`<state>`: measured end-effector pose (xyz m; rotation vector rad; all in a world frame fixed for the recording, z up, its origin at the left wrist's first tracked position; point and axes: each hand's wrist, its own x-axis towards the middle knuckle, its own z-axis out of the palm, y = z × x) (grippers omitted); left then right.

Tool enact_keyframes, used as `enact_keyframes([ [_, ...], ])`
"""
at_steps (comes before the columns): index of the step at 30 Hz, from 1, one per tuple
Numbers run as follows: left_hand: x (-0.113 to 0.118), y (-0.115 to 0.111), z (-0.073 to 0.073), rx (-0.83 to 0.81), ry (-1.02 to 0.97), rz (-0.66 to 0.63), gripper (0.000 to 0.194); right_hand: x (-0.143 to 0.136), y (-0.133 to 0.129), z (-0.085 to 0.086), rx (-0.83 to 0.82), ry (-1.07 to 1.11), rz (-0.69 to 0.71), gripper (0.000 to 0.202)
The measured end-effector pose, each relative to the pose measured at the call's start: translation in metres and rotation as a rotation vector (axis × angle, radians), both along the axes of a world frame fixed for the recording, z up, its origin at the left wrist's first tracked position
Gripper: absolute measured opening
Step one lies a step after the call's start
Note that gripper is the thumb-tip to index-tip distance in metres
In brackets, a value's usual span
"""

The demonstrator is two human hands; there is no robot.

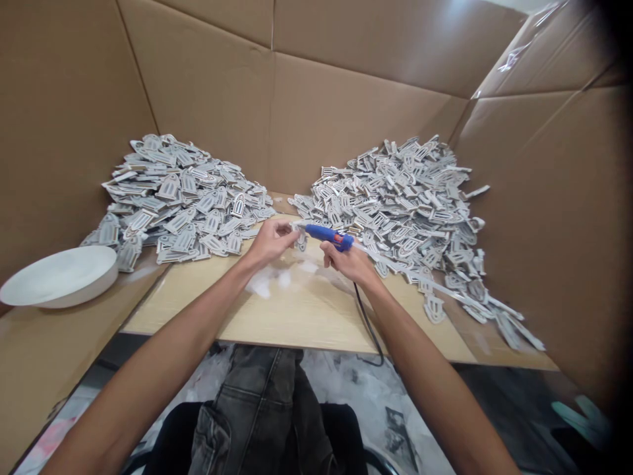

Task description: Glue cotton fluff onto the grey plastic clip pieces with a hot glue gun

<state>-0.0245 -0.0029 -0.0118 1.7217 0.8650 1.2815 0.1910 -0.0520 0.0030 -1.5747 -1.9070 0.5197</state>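
At our bench's (306, 323) centre, left hand (270, 242) pinches one slotted grey piece (301, 242) by the blue glue gun (321, 233) gripped in our right hand (350, 262); heaps at ten (188, 198) and two o'clock (395, 198), finished share unclear.

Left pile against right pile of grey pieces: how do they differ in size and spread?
The right pile looks larger than the left pile. The right pile trails down almost to the table's near edge; the left pile stops farther back, beside the bowl. Both are loose heaps of slotted, arch-shaped pieces by the cardboard walls.
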Motion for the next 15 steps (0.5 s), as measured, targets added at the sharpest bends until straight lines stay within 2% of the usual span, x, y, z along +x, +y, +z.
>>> enact_keyframes([
  [7,-0.001,-0.001,-0.001,0.025,0.039,0.021,0.024,0.002,-0.001,0.0,0.001,-0.002,-0.01,0.059],
  [10,-0.002,-0.002,-0.001,0.045,0.068,0.045,0.025,0.002,0.0,-0.004,0.026,0.015,0.004,0.055],
  [12,-0.003,-0.004,0.001,0.064,0.097,0.073,0.027,0.0,0.002,-0.009,0.104,0.008,0.061,0.048],
  [15,-0.004,-0.004,0.002,0.048,0.117,0.099,0.026,-0.004,0.004,-0.017,0.322,-0.047,0.168,0.046],
])
